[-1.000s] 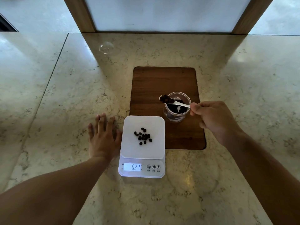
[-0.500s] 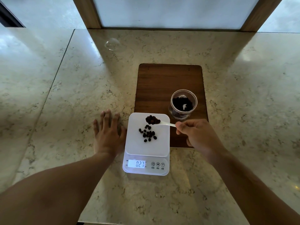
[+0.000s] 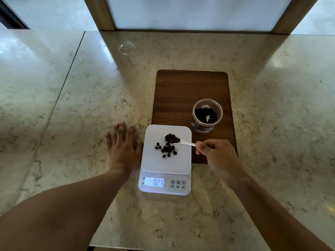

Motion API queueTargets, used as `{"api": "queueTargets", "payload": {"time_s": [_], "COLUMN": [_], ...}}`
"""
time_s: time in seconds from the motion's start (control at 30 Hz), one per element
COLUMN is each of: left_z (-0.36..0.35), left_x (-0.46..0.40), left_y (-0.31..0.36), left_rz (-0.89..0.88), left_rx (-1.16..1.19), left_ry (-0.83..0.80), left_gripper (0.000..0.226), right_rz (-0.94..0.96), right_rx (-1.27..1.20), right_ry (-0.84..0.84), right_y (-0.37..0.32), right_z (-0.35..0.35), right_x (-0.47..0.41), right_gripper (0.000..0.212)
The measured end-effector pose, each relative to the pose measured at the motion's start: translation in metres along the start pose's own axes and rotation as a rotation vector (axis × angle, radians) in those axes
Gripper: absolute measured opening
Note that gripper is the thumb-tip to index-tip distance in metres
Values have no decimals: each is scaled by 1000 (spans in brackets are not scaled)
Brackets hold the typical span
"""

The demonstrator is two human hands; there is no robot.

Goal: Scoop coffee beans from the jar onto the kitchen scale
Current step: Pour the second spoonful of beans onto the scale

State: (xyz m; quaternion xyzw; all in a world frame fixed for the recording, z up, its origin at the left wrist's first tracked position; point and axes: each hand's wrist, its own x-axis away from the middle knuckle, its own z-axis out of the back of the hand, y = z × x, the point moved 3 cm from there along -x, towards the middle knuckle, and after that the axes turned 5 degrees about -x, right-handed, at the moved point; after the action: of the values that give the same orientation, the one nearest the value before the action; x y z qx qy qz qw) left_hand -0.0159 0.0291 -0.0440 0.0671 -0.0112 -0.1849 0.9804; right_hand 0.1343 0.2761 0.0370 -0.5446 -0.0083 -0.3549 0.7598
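Observation:
A white kitchen scale (image 3: pixel 159 163) sits on the marble counter, its lit display reading 0.27. A small pile of dark coffee beans (image 3: pixel 167 149) lies on its platform. My right hand (image 3: pixel 216 154) pinches the handle of a white spoon (image 3: pixel 186 142), whose bowl is heaped with beans and hovers just above the platform, behind the pile. The clear open jar (image 3: pixel 206 115) with beans in it stands on the wooden board (image 3: pixel 181 95), behind and right of the scale. My left hand (image 3: pixel 122 149) lies flat on the counter beside the scale's left edge, fingers apart.
A clear glass lid or dome (image 3: pixel 127 48) rests on the counter at the back left. A wooden-framed panel (image 3: pixel 195 13) rises behind the counter. The counter's front edge runs just below my forearms.
My right hand carried the loaded spoon from above the jar leftwards and down to over the scale platform. The display still reads 0.27. My left hand stayed flat.

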Motion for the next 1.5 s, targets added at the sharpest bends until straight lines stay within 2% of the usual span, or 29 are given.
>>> {"api": "queueTargets", "payload": {"time_s": [0.27,0.73,1.03,1.13,1.3,1.5], "left_z": [0,-3,0,0,-3,-4], "left_x": [1,0,1,1,0,0], "left_y": [1,-1,0,1,-1,-2], "left_rz": [-12,-12,-9,-13,-9,-9], "left_rx": [0,4,4,3,4,5], "left_ry": [11,46,31,31,31,17], "left_gripper": [64,59,62,62,61,61], "right_rz": [132,292,578,552,295,230], "right_rx": [105,128,218,193,24,235], "right_ry": [47,138,266,250,189,226], "right_y": [2,-7,-13,-11,21,51], "right_z": [-2,4,9,10,11,18], "right_x": [-1,6,14,14,24,42], "right_gripper": [28,15,8,9,20,8]}}
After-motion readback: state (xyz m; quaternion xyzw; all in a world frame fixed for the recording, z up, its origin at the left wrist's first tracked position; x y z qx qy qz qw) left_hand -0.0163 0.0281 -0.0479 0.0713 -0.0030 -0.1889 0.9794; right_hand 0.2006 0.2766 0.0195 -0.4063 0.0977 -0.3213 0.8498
